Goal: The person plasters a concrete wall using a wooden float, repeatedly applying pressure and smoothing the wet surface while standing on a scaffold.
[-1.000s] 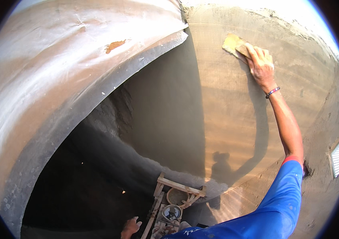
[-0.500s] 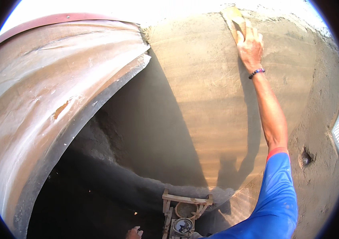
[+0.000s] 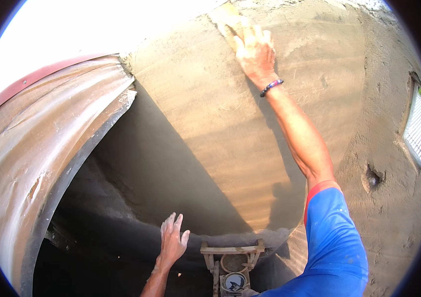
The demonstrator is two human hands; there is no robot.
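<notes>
right hand (image 3: pixel 257 54) is way up high, fingers clamped on a yellowish pad (image 3: pixel 226 17) that's up against the wall (image 3: pixel 195 99), right by its top edge. glare washes the pad out, so i can't tell if its whole face is touching. left hand (image 3: pixel 172 242) is empty, fingers a little apart, held low in front of the shaded part of the wall. looks clear of it but hard to be sure.

for the rubbing itself, i'd keep the pad flat and go light, since a tipped corner would probably leave a line. ease off more at the top edge, that bit could crumble. the arm's reaching pretty far too, so i'd guess pressure gets uneven; getting closer should help. the sun's good for spotting those faint scratches near the wrist. also mind the bucket (image 3: pixel 234 282) and tub (image 3: pixel 234 262) by the wood frame (image 3: pixel 233 249) down below.
</notes>
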